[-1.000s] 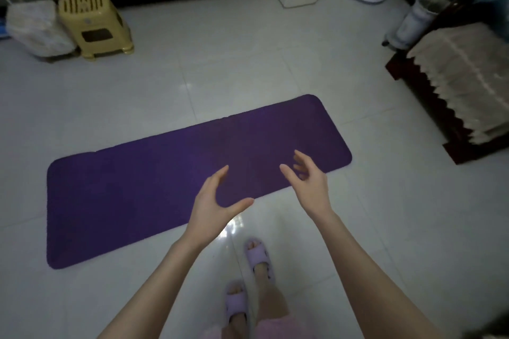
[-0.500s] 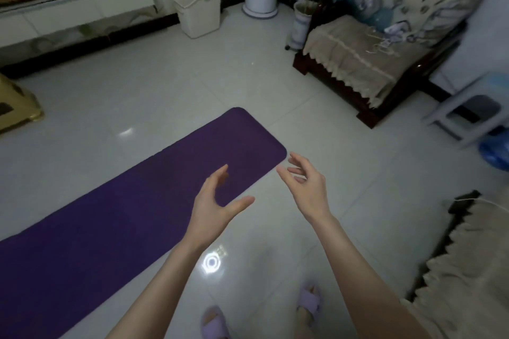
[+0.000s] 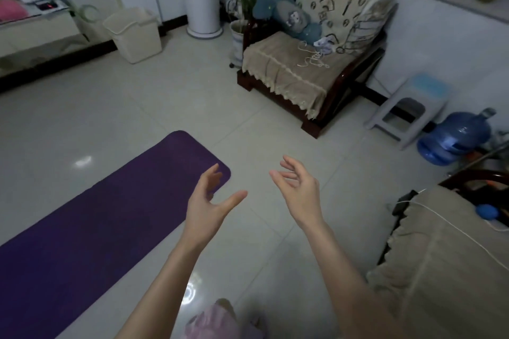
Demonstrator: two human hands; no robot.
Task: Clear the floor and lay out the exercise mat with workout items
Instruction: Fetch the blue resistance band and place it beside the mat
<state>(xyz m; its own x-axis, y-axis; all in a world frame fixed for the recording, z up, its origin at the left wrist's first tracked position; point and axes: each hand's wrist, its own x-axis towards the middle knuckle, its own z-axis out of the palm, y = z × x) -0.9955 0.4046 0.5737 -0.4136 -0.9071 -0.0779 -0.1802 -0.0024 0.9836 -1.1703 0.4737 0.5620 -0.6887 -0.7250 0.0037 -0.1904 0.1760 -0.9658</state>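
Both hands are raised with fingers loosely spread, holding nothing: the left hand [image 3: 205, 205] over the corner of the purple mat [image 3: 96, 223], the right hand [image 3: 298, 190] over bare floor [image 3: 261, 132]. The mat lies flat, stretching away left of the hands. Beyond the right hand stands an armchair [image 3: 311, 63], with a stool [image 3: 410, 107] and water jug [image 3: 454, 137] farther right.
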